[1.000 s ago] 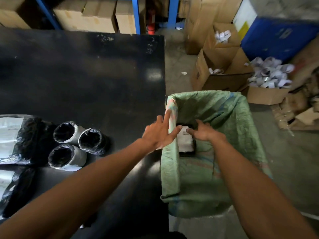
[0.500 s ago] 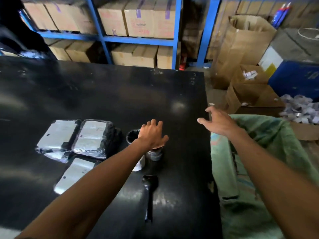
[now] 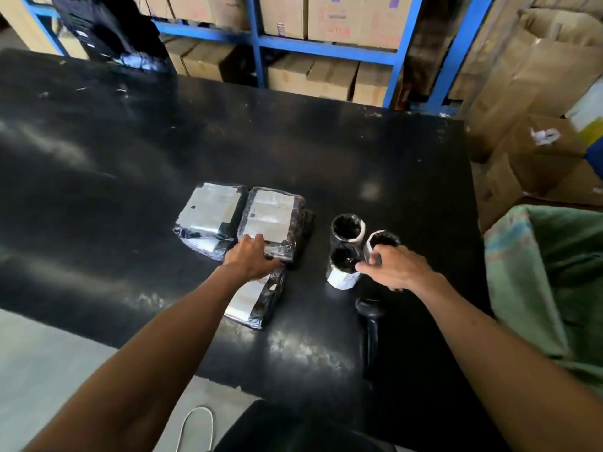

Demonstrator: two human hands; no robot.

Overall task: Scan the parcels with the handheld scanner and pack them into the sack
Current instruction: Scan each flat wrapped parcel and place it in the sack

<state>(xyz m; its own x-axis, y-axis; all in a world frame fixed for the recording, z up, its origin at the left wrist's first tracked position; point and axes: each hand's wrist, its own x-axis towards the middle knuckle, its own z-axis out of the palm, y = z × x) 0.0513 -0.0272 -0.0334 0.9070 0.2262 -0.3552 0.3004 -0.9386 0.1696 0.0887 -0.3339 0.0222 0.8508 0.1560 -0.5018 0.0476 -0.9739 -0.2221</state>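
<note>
My left hand (image 3: 250, 260) lies palm down on the near edge of a flat black parcel (image 3: 272, 216) with a white label, fingers closed over it. A second flat parcel (image 3: 208, 214) lies to its left and a third (image 3: 253, 300) sits just below my hand. My right hand (image 3: 396, 269) pinches the rightmost of three upright black cylinder parcels (image 3: 382, 240); the other two (image 3: 347, 227) (image 3: 342, 267) stand beside it. The black handheld scanner (image 3: 370, 331) lies on the table under my right wrist. The green sack (image 3: 541, 275) hangs open at the table's right edge.
The black table (image 3: 130, 164) stretches far to the left and back. Blue shelving (image 3: 326, 48) with cardboard boxes stands behind it. Open cardboard boxes (image 3: 535, 158) sit on the floor at the right, beyond the sack. A dark bundle (image 3: 104, 31) rests at the back left corner.
Both hands left the sack and came back over the table. My left hand moved from the cylinders to the flat parcel, and my right hand reached down onto the right cylinder.
</note>
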